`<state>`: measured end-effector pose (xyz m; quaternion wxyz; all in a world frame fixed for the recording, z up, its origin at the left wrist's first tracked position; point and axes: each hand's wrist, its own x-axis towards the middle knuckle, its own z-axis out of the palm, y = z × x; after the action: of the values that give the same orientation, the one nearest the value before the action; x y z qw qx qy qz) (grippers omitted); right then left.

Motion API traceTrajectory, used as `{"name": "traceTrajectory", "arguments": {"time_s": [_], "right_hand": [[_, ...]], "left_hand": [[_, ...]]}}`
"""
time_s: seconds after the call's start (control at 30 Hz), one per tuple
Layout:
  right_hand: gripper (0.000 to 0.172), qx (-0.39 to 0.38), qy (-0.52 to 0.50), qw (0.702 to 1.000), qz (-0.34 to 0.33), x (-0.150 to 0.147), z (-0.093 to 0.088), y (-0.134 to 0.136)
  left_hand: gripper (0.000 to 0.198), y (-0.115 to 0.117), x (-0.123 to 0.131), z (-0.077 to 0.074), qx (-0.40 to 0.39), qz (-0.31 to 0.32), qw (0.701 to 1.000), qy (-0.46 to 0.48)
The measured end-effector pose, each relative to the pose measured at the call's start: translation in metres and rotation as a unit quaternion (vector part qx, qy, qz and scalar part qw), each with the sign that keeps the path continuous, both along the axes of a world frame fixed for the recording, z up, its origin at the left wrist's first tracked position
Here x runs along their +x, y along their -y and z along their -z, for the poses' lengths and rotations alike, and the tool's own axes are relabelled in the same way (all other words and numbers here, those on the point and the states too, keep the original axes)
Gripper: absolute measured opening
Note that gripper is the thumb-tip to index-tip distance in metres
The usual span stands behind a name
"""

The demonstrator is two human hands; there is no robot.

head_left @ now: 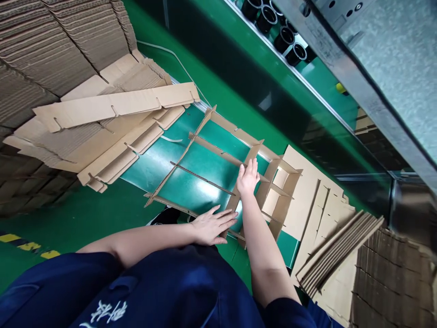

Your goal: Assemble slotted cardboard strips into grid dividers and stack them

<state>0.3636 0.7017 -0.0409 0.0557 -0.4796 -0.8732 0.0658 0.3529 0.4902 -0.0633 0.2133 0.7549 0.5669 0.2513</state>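
A cardboard divider grid [205, 181] of interlocked slotted strips lies on the green table surface [150, 161]. My left hand [213, 224] rests flat with fingers spread at the grid's near edge, its fingertips touching a cross strip. Farther up the same cross strip, my right hand [248, 176] lies on top with its fingers stretched out. Neither hand is wrapped round anything. To the right of my right hand, more cross strips [285, 196] stand close together, forming narrower cells.
Slotted cardboard strips [116, 107] lie piled at the left, before tall cardboard stacks [61, 41]. Flat sheets [307, 191] and a bundle of strips [341, 253] are at the right. Black cylinders [266, 18] and a metal frame [372, 91] stand beyond.
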Motion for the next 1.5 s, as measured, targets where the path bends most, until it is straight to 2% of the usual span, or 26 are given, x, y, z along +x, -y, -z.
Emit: {"name": "traceTrajectory", "arguments": {"time_s": [0.17, 0.37, 0.53, 0.67, 0.8, 0.9, 0.97, 1.07, 1.17, 1.3, 1.4, 1.5], "right_hand": [[0.057, -0.011, -0.013, 1.000, 0.004, -0.002, 0.006, 0.005], [0.054, 0.013, -0.004, 1.000, -0.019, -0.003, 0.017, 0.011], [0.053, 0.010, -0.023, 0.999, -0.023, 0.000, 0.008, 0.013], [0.054, 0.002, -0.060, 0.998, -0.021, 0.024, -0.013, 0.031], [0.048, -0.050, -0.106, 0.993, 0.005, 0.076, -0.022, 0.077], [0.043, -0.153, -0.085, 0.984, 0.045, 0.115, -0.010, 0.114], [0.039, -0.193, -0.015, 0.980, 0.048, 0.130, 0.002, 0.131], [0.031, -0.173, 0.092, 0.980, 0.018, 0.137, 0.018, 0.141], [0.032, -0.130, 0.110, 0.985, 0.013, 0.134, 0.027, 0.139], [0.035, -0.124, 0.064, 0.990, 0.014, 0.136, 0.029, 0.137], [0.038, -0.130, -0.045, 0.990, 0.039, 0.138, 0.023, 0.136], [0.038, -0.065, -0.157, 0.985, 0.033, 0.129, 0.010, 0.130]], "left_hand": [[0.066, 0.000, -0.007, -0.011, -0.017, -0.001, 0.999, 0.031], [0.066, -0.001, -0.011, -0.019, -0.048, -0.041, 0.998, 0.032], [0.070, 0.000, -0.006, -0.017, -0.086, -0.062, 0.994, 0.014], [0.071, 0.003, -0.004, -0.016, -0.134, -0.064, 0.989, 0.025], [0.068, 0.004, -0.008, -0.020, -0.150, -0.072, 0.986, 0.035], [0.067, -0.001, -0.011, -0.024, -0.136, -0.066, 0.988, 0.018], [0.061, -0.006, -0.010, -0.026, -0.122, -0.055, 0.991, 0.001], [0.042, -0.014, -0.008, -0.028, -0.105, -0.034, 0.994, -0.023], [0.032, -0.020, -0.008, -0.028, -0.094, -0.013, 0.994, -0.051], [0.038, -0.022, -0.009, -0.022, -0.097, -0.002, 0.992, -0.083], [0.058, -0.020, -0.006, -0.012, -0.110, -0.010, 0.989, -0.097], [0.075, -0.017, 0.001, -0.006, -0.122, -0.033, 0.987, -0.102]]}}
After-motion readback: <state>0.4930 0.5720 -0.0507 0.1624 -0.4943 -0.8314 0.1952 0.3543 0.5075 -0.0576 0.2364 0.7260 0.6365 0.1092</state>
